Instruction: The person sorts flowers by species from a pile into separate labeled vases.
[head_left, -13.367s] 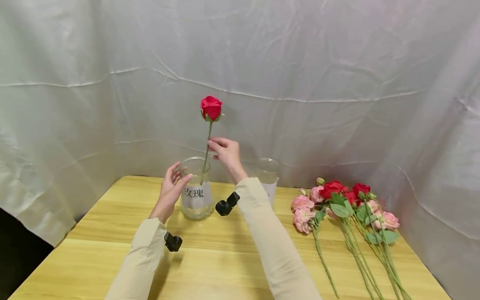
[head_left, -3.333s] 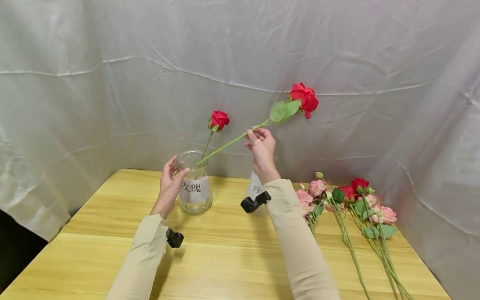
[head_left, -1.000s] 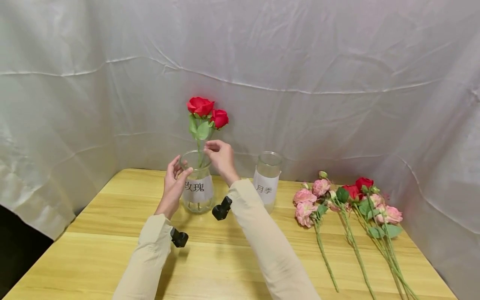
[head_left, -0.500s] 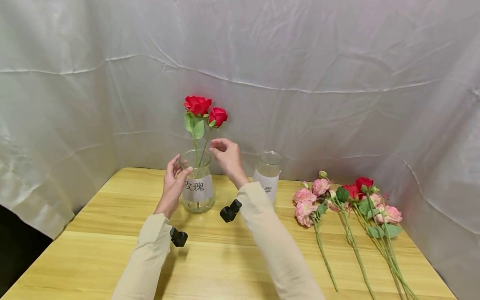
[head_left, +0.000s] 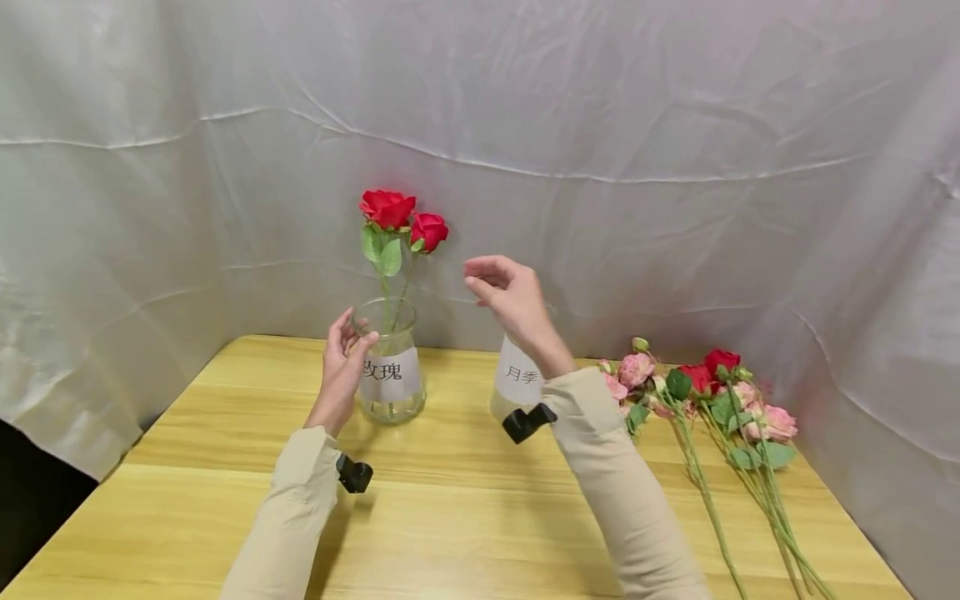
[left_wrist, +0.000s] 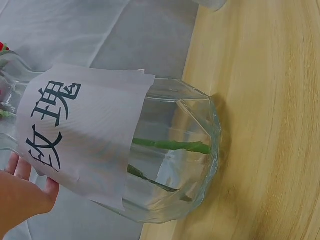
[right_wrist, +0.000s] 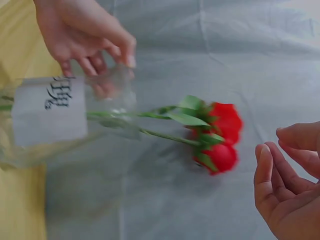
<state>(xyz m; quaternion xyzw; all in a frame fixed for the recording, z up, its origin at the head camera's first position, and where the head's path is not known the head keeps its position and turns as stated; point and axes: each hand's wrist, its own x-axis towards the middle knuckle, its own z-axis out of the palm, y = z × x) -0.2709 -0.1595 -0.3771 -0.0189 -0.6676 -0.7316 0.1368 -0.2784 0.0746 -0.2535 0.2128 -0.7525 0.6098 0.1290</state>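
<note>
Red flowers (head_left: 387,210), yellow wood-grained table (head_left: 442,525)

Both arms reach forward from below, the left arm in a long beige fabric sleeve (head_left: 288,508) and the right arm in a matching beige fabric sleeve (head_left: 622,492). The bare left hand (head_left: 339,375) is curved in a grip, thumb set apart from bent fingers. The bare right hand (head_left: 513,304), raised higher and well apart from it, bends at the wrist towards the left, fingers loosely curled, a gap between thumb and fingertips.
</note>
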